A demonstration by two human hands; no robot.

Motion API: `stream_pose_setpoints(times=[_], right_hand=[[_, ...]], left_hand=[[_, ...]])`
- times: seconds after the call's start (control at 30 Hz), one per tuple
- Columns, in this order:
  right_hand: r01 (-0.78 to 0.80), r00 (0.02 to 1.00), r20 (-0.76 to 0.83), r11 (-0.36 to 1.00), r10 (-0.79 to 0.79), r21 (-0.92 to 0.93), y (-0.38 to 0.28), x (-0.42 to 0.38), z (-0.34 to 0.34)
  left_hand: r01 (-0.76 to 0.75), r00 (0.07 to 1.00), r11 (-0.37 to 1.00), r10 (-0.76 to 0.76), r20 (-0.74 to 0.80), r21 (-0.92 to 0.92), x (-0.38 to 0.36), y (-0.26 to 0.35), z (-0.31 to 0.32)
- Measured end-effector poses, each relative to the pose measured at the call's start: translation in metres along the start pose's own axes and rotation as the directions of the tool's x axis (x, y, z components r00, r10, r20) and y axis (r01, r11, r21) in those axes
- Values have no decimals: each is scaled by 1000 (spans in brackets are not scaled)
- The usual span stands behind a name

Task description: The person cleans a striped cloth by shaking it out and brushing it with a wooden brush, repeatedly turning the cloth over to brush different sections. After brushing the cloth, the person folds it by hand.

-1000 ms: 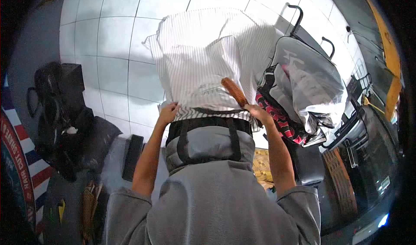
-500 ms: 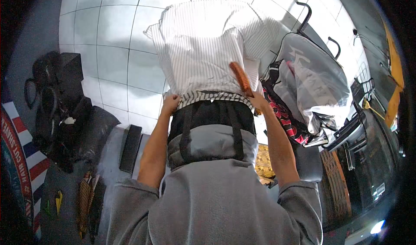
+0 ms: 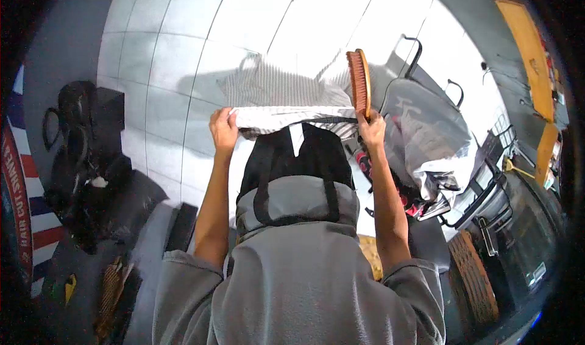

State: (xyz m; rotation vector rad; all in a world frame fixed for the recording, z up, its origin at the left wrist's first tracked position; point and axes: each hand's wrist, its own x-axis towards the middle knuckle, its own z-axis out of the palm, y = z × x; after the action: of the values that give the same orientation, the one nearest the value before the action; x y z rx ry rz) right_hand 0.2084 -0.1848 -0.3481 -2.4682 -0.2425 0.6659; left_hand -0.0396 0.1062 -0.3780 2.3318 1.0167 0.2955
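A striped white cloth (image 3: 280,90) hangs stretched between my two hands over the tiled floor. Its left end is pinched by my left hand (image 3: 224,130). At the other end, my right hand (image 3: 372,130) is closed round a brush (image 3: 360,83) with reddish bristles and a wooden back, which points away from me, and the cloth's right end meets the same hand. A white strip dangles from the cloth's middle, in front of my black garment.
A clear plastic bag (image 3: 429,138) with cloth inside stands at the right, beside black curved handles. Black bags (image 3: 82,168) lie at the left, near a red, white and blue banner (image 3: 39,223). A slatted wooden piece (image 3: 472,278) is at the lower right.
My hands have risen and moved apart with the cloth's edge, pulling it taut and folding it. The brush now stands more upright. The view has shifted, showing a dark frame at the top.
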Motion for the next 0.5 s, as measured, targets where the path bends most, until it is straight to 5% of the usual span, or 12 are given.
stream_pose_setpoints(times=[0.17,0.27,0.37,0.5], right_hand=[[126,992,-40,973,-121,194,-72,22,-81],[70,982,122,877,-145,475,-99,18,-116],[52,984,99,771,-148,635,-86,19,-106],[193,981,-82,812,-177,551,-98,-7,-102]], left_hand=[[-259,948,966,256,-186,11,82,68,-74],[-211,949,952,146,-279,-220,98,94,-98],[-140,951,912,15,-310,-386,102,112,-108],[-178,941,872,15,-339,-455,99,118,-115]])
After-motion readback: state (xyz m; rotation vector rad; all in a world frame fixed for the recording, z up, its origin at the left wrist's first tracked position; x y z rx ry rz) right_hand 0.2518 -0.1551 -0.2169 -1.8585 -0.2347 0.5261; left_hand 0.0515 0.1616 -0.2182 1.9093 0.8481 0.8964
